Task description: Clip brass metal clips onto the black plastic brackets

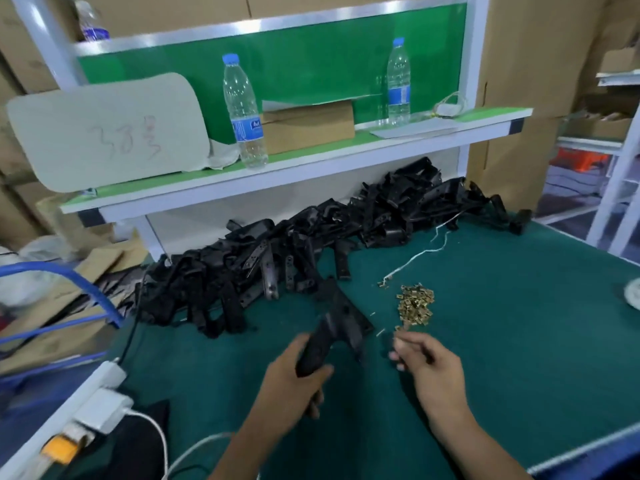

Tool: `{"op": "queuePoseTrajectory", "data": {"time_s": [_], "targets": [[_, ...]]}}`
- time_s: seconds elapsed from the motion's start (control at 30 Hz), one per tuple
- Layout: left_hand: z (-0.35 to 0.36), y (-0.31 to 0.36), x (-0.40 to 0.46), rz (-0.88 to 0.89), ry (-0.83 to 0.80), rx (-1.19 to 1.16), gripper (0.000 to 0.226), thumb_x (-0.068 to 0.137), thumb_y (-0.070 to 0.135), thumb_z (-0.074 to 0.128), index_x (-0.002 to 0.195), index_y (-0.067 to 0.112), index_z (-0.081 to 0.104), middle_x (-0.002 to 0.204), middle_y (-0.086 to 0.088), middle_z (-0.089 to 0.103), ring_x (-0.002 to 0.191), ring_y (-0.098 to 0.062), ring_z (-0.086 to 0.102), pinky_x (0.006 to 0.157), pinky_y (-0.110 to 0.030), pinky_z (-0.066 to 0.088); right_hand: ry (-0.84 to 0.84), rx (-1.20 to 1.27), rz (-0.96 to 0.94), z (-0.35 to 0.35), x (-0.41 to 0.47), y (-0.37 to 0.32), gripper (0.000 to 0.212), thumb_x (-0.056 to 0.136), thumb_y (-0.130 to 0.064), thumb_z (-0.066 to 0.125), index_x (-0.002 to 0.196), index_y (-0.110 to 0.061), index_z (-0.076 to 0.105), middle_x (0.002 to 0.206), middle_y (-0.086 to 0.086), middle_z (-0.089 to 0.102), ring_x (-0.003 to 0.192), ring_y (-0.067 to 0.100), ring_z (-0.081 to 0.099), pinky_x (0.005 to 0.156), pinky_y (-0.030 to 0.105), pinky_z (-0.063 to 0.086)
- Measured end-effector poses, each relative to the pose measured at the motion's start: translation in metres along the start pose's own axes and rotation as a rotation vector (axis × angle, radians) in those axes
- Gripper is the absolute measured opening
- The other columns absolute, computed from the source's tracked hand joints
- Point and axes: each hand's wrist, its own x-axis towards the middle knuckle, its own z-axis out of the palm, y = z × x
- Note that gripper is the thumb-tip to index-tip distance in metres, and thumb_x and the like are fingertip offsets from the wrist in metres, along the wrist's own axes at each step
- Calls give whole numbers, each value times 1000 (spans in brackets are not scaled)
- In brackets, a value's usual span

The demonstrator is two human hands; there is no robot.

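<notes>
My left hand grips a black plastic bracket by its near end and holds it tilted above the green table mat. My right hand hovers just right of the bracket with its fingers curled; motion blur hides whether a clip sits between the fingertips. A small heap of brass metal clips lies on the mat just beyond my right hand. A long pile of black brackets stretches along the back of the table.
Two water bottles, a cardboard box and a beige board stand on the shelf. A white string lies by the clips. A power strip with cables sits at the left edge.
</notes>
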Motion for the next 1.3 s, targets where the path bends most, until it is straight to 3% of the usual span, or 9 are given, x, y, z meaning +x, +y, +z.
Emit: {"op": "queuePoseTrajectory", "data": {"time_s": [0.07, 0.13, 0.3, 0.4, 0.5, 0.67, 0.77, 0.97, 1.3], "targets": [[17, -14, -6, 73, 42, 356, 14, 95, 28, 66, 100, 40, 59, 70, -4, 67, 54, -20, 62, 54, -41, 56, -31, 13, 7, 2, -5, -1, 13, 94, -3, 73, 96, -14, 81, 84, 9, 78, 79, 19, 74, 70, 22, 58], [29, -22, -10, 99, 148, 463, 7, 94, 32, 66, 97, 33, 59, 69, 2, 63, 56, -10, 60, 58, -39, 55, -36, 50, 26, -1, -3, -3, 14, 94, 0, 72, 96, -11, 81, 84, 8, 78, 77, 16, 72, 70, 21, 57], [39, -28, -13, 219, 351, 367, 60, 96, 52, 62, 148, 44, 32, 72, 5, 63, 63, -7, 61, 62, -30, 54, -125, 148, 110, 1, -6, -2, 13, 92, 3, 73, 103, -2, 77, 90, 12, 77, 83, 19, 75, 75, 21, 58], [39, -30, -14, 308, 357, 374, 36, 97, 61, 42, 114, 31, 51, 65, 6, 62, 57, -9, 61, 58, -36, 53, -126, 282, 155, -3, -4, -2, 17, 92, 4, 72, 106, -3, 77, 91, 11, 77, 86, 19, 74, 80, 22, 59], [42, -30, -13, 367, 346, 625, 45, 100, 61, 28, 86, 22, 47, 73, 10, 56, 65, -13, 54, 60, -41, 48, -126, 325, 179, -7, -2, -1, 21, 94, 6, 68, 107, -7, 78, 89, 7, 76, 85, 16, 72, 84, 24, 57], [48, -34, -3, 369, 448, 959, 31, 101, 50, 53, 99, 20, 49, 84, 3, 58, 78, -22, 58, 68, -35, 43, -129, 217, 152, -3, -4, 1, 22, 96, 6, 66, 105, -9, 78, 86, 3, 72, 85, 14, 70, 87, 23, 57], [50, -35, -2, 277, 497, 1127, 37, 102, 57, 46, 110, 21, 53, 93, 0, 65, 91, -25, 63, 78, -40, 48, -126, 171, 138, -2, -4, 1, 21, 98, 5, 64, 107, -9, 77, 88, 6, 69, 85, 12, 68, 87, 22, 56], [50, -39, 1, 285, 445, 1112, 36, 103, 58, 37, 108, 24, 44, 64, 8, 50, 54, -17, 48, 62, -35, 38, -103, 66, 108, 2, -3, 6, 16, 105, -10, 60, 108, -3, 74, 81, 0, 69, 72, 7, 63, 75, 20, 56], [45, -38, 0, 344, 330, 963, 34, 103, 58, 39, 117, 28, 44, 77, 5, 62, 62, -20, 58, 62, -36, 45, -109, 118, 111, 2, -3, 6, 7, 96, -6, 72, 94, -10, 78, 76, -1, 75, 73, 7, 69, 70, 18, 57]]}}
